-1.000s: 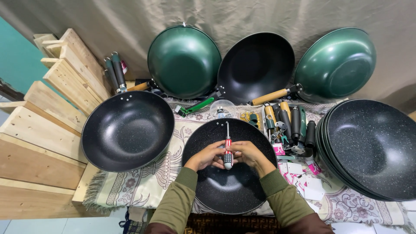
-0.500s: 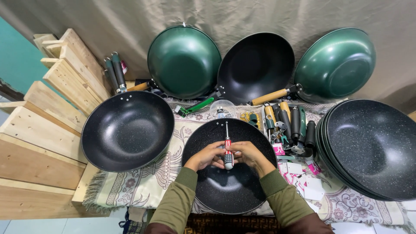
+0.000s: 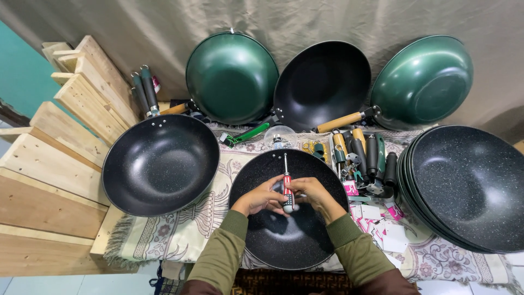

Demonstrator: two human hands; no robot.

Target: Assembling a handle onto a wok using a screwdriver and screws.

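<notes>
Almost nothing moved: my left hand point(image 3: 261, 198) and right hand point(image 3: 312, 194) still clamp red-handled screwdriver point(image 3: 287, 188), tip at speckled wok point(image 3: 289, 240) rim; fastening continues.

Red-handled screwdriver point(image 3: 287, 188), upright over the middle of a black speckled wok point(image 3: 288, 218), steel shaft pointing at the far rim; wok lying on patterned cloth.

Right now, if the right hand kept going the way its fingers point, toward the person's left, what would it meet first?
The right hand already touches the red-handled screwdriver; straight on, it would meet the left hand on the tool's other side, above the black speckled pan. Depth is hard to judge from overhead.
</notes>
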